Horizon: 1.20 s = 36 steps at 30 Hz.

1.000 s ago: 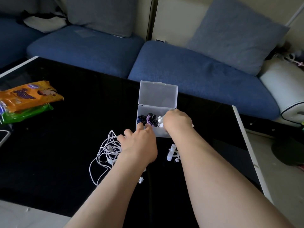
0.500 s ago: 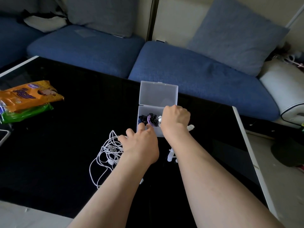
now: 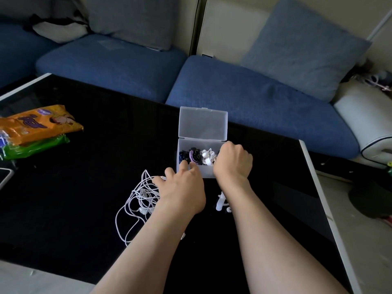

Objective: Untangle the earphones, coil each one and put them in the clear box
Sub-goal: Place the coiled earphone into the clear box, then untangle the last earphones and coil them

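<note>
A person leans over a black glass tabletop (image 3: 80,209) with both bare forearms stretched out toward a clear box (image 3: 207,172), which sits near the far edge of the tabletop with its lid (image 3: 203,124) standing open and upright behind it. Inside the box lie three coiled earphones side by side: a dark one (image 3: 182,156) at the left, a purple one (image 3: 194,156) in the middle and a white one (image 3: 207,157) just beside the right hand (image 3: 233,161). That hand hangs over the right end of the box, knuckles up, with its fingers curled down inside; they are hidden, so it cannot be told whether they grip anything. The left hand (image 3: 182,188) rests palm down at the front left corner of the box, its fingers (image 3: 183,165) loose and lightly bent, the tips touching the front wall and holding nothing. Just to the left of that hand, a tangle of white earphones (image 3: 139,198) lies loose on the tabletop, its cords looping back toward the near edge and partly passing under the left wrist. A small white plastic piece (image 3: 220,202) lies between the two forearms. Well off to the left sit an orange snack packet (image 3: 38,124) on top of a green one (image 3: 36,146). A blue sofa (image 3: 244,96) runs along behind the tabletop.
</note>
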Each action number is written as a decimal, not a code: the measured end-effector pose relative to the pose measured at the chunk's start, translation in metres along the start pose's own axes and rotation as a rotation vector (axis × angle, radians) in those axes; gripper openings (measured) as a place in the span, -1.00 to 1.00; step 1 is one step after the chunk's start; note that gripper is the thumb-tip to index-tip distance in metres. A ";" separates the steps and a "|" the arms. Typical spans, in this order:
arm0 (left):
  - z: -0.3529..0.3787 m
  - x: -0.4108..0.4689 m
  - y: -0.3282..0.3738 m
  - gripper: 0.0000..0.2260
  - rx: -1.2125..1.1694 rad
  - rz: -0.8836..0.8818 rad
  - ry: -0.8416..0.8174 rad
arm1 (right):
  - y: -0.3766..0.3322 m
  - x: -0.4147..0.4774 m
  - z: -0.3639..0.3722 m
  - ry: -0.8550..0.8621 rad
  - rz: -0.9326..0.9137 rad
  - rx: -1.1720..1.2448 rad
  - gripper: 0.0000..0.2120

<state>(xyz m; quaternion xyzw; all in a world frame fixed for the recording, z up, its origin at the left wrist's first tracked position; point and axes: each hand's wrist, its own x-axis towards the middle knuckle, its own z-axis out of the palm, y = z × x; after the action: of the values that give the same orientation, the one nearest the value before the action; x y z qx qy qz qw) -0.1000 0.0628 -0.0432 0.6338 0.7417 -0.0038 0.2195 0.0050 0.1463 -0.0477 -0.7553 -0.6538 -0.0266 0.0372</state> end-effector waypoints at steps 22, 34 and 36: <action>0.000 0.002 0.000 -0.27 0.041 -0.004 -0.003 | 0.004 0.011 -0.021 -0.130 0.080 0.354 -0.78; 0.001 0.003 0.000 -0.26 0.057 -0.008 -0.002 | 0.019 0.009 0.001 -0.095 -0.053 0.142 -0.83; 0.001 0.003 0.000 -0.27 0.058 -0.003 -0.007 | 0.015 0.004 -0.003 -0.150 -0.096 0.084 -0.79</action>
<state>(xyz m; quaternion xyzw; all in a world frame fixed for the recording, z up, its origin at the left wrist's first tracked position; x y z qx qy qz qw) -0.1004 0.0658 -0.0450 0.6390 0.7413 -0.0279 0.2033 0.0208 0.1477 -0.0445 -0.7206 -0.6909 0.0556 0.0187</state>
